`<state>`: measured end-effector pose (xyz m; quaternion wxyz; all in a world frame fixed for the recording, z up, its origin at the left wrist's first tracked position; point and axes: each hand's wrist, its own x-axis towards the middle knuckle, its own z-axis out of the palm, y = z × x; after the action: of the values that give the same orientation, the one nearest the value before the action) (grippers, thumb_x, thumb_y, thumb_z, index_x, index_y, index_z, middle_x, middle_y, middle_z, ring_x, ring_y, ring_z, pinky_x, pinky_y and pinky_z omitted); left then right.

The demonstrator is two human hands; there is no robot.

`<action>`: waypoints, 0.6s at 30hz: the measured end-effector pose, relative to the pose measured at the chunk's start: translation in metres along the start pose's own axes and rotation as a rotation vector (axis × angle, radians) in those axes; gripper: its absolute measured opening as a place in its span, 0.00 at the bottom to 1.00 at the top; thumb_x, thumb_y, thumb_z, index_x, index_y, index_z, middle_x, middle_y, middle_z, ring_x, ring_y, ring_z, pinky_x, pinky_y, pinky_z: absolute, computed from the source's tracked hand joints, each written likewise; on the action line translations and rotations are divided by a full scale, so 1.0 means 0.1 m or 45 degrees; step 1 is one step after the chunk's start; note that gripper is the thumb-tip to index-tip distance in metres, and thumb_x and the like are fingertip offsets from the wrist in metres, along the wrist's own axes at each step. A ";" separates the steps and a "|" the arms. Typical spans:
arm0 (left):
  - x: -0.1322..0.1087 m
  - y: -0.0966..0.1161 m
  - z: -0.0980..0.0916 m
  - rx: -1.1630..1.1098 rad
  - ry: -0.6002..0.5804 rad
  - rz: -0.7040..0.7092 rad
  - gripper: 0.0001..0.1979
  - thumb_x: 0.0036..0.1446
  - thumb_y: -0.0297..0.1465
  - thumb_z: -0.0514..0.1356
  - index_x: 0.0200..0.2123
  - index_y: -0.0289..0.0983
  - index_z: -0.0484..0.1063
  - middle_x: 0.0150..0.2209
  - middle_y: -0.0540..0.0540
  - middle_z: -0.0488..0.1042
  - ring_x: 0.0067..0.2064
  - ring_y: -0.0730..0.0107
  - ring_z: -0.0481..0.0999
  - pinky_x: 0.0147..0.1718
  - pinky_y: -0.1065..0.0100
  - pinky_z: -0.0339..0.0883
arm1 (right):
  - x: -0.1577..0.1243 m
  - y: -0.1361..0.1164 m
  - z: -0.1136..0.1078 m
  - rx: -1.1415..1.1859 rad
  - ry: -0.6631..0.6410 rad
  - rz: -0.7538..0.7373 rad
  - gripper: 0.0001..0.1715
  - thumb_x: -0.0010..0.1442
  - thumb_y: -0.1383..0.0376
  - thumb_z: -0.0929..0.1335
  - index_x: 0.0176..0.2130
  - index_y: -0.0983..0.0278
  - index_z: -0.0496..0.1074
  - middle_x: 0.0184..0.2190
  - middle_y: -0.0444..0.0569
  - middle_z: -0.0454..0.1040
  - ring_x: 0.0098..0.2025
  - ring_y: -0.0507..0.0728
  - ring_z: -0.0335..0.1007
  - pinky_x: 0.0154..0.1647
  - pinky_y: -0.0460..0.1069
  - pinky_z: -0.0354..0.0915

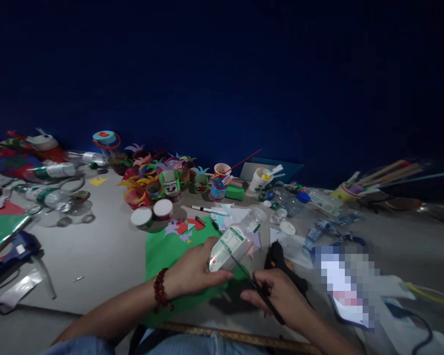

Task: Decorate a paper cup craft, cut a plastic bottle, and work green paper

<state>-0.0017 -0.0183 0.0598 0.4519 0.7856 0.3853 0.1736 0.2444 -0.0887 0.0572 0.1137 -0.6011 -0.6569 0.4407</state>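
Shows left hand (194,271) closed over the base end of a clear bottle (231,244), fingers wrapped on top, thumb hidden beneath. Holds the bottle tilted between and just beyond both hands, neck pointing away and to the right. Shows right hand (281,296) pinched shut round a thin dark tool (244,275), its tip laid against the bottle's side, close by the left hand. Leaves open whether scissors or knife: too thin and dim to tell. Places green paper (163,254) under both hands on the counter (96,256), glue gun (276,254) just beyond the right hand, scraps (187,228) and marker (207,209) beyond the left.

Hazards, as judged from this pose:
- Risks a skid of the tip along the smooth, curved plastic toward the left hand, given the short gap between them and the dim light.
- Risks the thin wall buckling under pressure, so that the dark tool plunges through suddenly or the cut runs ragged.
- Risks the bottle rolling in a one-ended grip, the neck end being unsupported.
- Risks a knock or burn from the glue gun, if hot, lying so near the right hand.
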 end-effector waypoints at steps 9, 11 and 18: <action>0.02 -0.01 -0.08 0.152 -0.019 -0.042 0.31 0.57 0.50 0.61 0.57 0.39 0.63 0.49 0.41 0.77 0.47 0.52 0.77 0.46 0.60 0.69 | 0.01 0.01 0.05 -0.050 0.069 0.074 0.28 0.56 0.49 0.69 0.19 0.61 0.55 0.18 0.38 0.52 0.22 0.50 0.49 0.22 0.45 0.44; 0.02 -0.01 -0.10 0.209 -0.026 -0.074 0.31 0.57 0.50 0.61 0.56 0.39 0.62 0.48 0.41 0.77 0.46 0.52 0.77 0.44 0.60 0.69 | 0.02 0.02 0.07 -0.018 0.054 0.068 0.27 0.56 0.49 0.70 0.20 0.61 0.56 0.18 0.38 0.53 0.23 0.50 0.49 0.22 0.45 0.44; 0.01 0.08 -0.13 0.368 -0.149 -0.101 0.29 0.55 0.50 0.60 0.53 0.37 0.63 0.45 0.39 0.79 0.45 0.47 0.79 0.40 0.60 0.70 | 0.04 -0.03 0.06 -0.053 0.002 0.037 0.25 0.54 0.50 0.72 0.22 0.62 0.60 0.19 0.38 0.58 0.23 0.49 0.52 0.22 0.45 0.46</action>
<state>-0.0055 -0.0123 0.0730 0.3622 0.8355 0.4099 0.0522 0.2372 -0.0877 0.0548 0.0952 -0.6132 -0.6570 0.4280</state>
